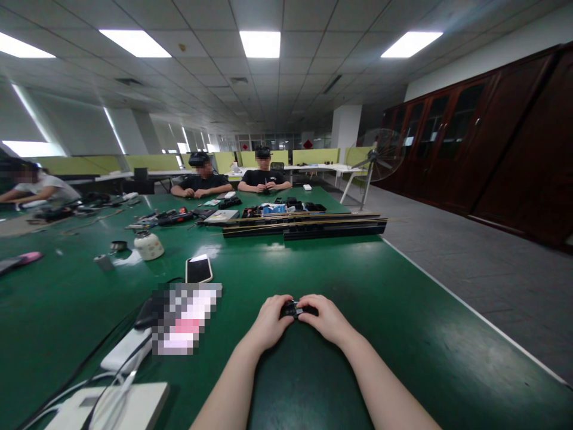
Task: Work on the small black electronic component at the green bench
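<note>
Both my hands meet over the green table (250,275) in front of me, gripping a small black part (290,309) with a lighter, metallic-looking piece at its middle. My left hand (272,322) pinches it from the left with thumb and fingers. From the right, my right hand (326,316) does the same, its thumb close to the other thumb. The fingers cover much of the part, and it is too small to name its kind. A phone (198,270) with a dark screen lies to the left, apart from my hands.
Long black bars with thin rods (308,226) lie across the table ahead. To the left are a white jar (148,245), a white power bank-like block (125,351), cables and a white box (107,409). Two people with headsets sit opposite; another is far left. The table edge (474,316) runs along the right.
</note>
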`<state>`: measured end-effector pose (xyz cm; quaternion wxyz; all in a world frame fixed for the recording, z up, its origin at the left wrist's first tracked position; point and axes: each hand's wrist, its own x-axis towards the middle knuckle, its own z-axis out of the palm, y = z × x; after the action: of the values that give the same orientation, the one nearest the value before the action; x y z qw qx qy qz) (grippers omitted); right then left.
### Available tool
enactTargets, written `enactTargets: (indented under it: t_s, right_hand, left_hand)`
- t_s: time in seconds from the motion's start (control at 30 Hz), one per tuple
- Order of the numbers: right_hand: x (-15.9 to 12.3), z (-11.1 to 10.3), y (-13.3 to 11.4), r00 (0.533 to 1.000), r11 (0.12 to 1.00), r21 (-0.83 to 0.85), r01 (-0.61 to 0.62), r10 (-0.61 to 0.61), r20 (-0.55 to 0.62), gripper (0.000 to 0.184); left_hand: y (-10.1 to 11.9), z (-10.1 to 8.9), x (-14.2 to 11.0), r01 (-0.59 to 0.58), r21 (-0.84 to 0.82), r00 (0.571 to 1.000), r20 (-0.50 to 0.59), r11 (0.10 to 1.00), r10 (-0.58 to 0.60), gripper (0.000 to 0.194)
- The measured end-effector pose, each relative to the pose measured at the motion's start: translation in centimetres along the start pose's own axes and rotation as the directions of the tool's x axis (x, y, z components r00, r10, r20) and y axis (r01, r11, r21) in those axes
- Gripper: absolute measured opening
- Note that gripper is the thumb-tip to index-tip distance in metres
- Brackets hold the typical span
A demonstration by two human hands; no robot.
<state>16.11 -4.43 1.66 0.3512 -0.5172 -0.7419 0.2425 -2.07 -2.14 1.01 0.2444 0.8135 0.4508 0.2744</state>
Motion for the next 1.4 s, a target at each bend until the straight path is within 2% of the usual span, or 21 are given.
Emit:
enactTargets:
  t_s: [0.43, 0.87, 1.1, 1.3, 1.4]
  right_hand:
    - [-0.01, 0.15, 0.53, 0.999, 0.998, 0.019, -0.053, 0.052, 0.012, 0.02]
    - [-0.04, -0.25, 0.5, 0.994, 0.991, 0.083, -0.103, 0.1, 0.033, 0.034]
    - [-0.18, -0.39, 0.05, 0.993, 0.99, 0.078, -0.115, 0.112, 0.033, 0.032]
    - [-0.24, -0.44, -0.1, 0.993, 0.99, 0.07, -0.121, 0.119, 0.026, 0.032]
    - [-0.21, -0.37, -0.02, 0.993, 0.991, 0.069, -0.118, 0.117, 0.022, 0.031]
  left_hand:
    - [-0.23, 0.1, 0.0, -0.003, -0.014, 1.0, -0.002, 1.0, 0.003, 0.037]
    - [-0.58, 0.31, 0.02, -0.013, -0.015, 1.0, -0.008, 1.0, 0.013, 0.041]
    - [-0.21, 0.15, -0.05, -0.002, -0.013, 1.0, -0.013, 1.0, 0.002, 0.049]
    - [-0.04, 0.17, -0.02, 0.008, -0.005, 1.0, -0.019, 1.0, -0.008, 0.043]
    - [0.05, 0.2, -0.03, 0.008, 0.002, 1.0, -0.023, 1.0, -0.008, 0.047]
